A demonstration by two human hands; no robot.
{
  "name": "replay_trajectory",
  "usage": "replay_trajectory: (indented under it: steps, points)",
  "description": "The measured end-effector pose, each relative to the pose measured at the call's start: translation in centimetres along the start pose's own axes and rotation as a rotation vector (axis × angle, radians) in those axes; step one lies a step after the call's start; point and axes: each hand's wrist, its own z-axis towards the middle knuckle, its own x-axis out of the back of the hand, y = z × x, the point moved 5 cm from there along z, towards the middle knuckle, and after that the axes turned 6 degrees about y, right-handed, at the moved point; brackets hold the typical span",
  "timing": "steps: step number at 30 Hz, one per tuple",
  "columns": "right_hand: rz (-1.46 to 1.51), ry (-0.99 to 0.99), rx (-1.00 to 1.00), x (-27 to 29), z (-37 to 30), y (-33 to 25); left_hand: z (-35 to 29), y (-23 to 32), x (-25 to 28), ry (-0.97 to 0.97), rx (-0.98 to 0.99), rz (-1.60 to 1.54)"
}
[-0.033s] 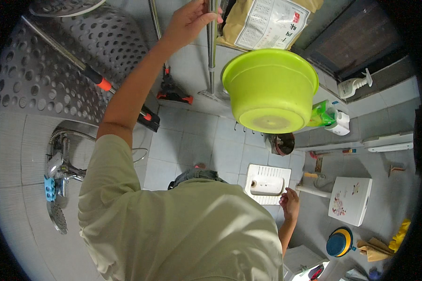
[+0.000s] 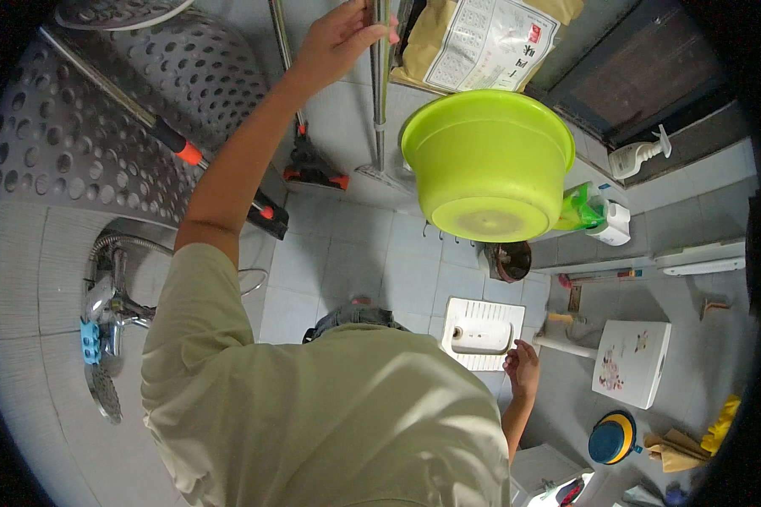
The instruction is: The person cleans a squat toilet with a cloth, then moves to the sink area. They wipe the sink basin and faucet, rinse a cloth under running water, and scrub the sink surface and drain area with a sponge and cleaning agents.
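Note:
My left hand (image 2: 347, 38) is raised at the top of the view, with thumb and fingers wrapped round an upright metal pole (image 2: 380, 101). A flat, thin head sits at the pole's lower end, low against the tiled wall. My right hand (image 2: 523, 370) hangs low at my right side, beside the white squat toilet (image 2: 482, 332). Its fingers are loosely bent and apart, and nothing shows in them. Just right of the pole is a lime-green plastic basin (image 2: 490, 160), tilted so that its underside shows.
Left are grey perforated baskets (image 2: 51, 127), a black-and-orange broom (image 2: 313, 160), another long handle (image 2: 177, 144) and a wall shower (image 2: 114, 313). Right are a paper bag (image 2: 490, 42), a spray bottle (image 2: 638, 154), a dark bin (image 2: 509, 260), a white cistern (image 2: 632, 363) and a blue-and-yellow container (image 2: 610, 438).

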Motion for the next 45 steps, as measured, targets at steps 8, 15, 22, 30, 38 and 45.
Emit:
replay_trajectory:
  steps: [8, 15, 22, 30, 38, 45]
  points:
    - [-0.001, 0.009, 0.044, -0.5, 0.6, 1.0, -0.4, -8.1, 5.0, 0.144, -0.031, 0.086]
    - [0.039, -0.047, 0.054, -1.8, 1.2, 1.8, 6.2, -11.3, 8.4, 0.446, -0.111, -0.091]
    - [0.060, 0.007, 0.016, -1.0, 0.6, 3.0, 8.6, -11.0, 10.3, 0.621, -0.017, -0.002]
    - [0.042, 0.032, 0.000, -1.2, 0.5, 2.3, 8.3, -12.3, 12.4, 0.775, -0.129, 0.486]
    - [0.054, -0.028, 0.069, 0.2, 1.7, 4.8, 10.8, -16.1, 9.3, 0.353, 0.263, 1.301]
    - [0.086, 0.030, -0.042, 0.1, -0.2, 2.6, 8.3, -13.5, 10.8, 0.349, 0.547, 1.033]
